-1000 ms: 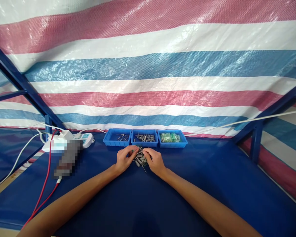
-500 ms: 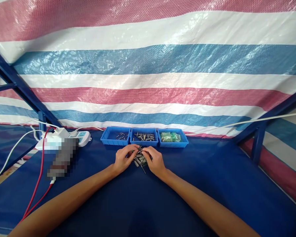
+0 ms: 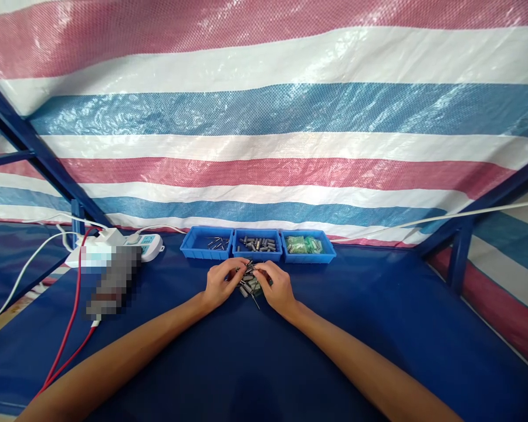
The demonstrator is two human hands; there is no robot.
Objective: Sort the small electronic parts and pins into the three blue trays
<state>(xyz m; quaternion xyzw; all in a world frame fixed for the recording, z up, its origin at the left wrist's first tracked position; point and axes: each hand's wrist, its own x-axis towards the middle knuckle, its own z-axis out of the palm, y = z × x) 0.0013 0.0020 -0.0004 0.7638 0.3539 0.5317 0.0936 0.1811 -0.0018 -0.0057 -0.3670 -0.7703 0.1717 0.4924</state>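
Note:
Over a small pile of grey cylinders and thin dark rods (image 3: 247, 288) on the blue tabletop, both hands meet with bent fingers. My left hand (image 3: 220, 283) is closed in a pinch at the pile's upper left; what sits between its fingertips is too small to make out. From the right, my right hand (image 3: 277, 287) pinches at the same spot, its hold likewise unclear. One thin rod sticks out of the pile toward me. Just behind the hands stand three blue bins: the left bin (image 3: 198, 254) has a few thin rods, the middle bin (image 3: 257, 256) grey cylinders, the right bin (image 3: 310, 258) green-and-clear packets (image 3: 305, 244).
On the left lie a white power strip (image 3: 152, 247) with plugs, a blurred dark object (image 3: 117, 281) and a red cable (image 3: 73, 313). Blue metal frame posts (image 3: 460, 252) flank the table (image 3: 356, 328). A striped tarp (image 3: 264, 108) hangs behind, with a white cord (image 3: 444, 215) at right.
The camera view has shifted very slightly. Both hands keep the same pinching pose over the pile, with no clear movement of the parts.

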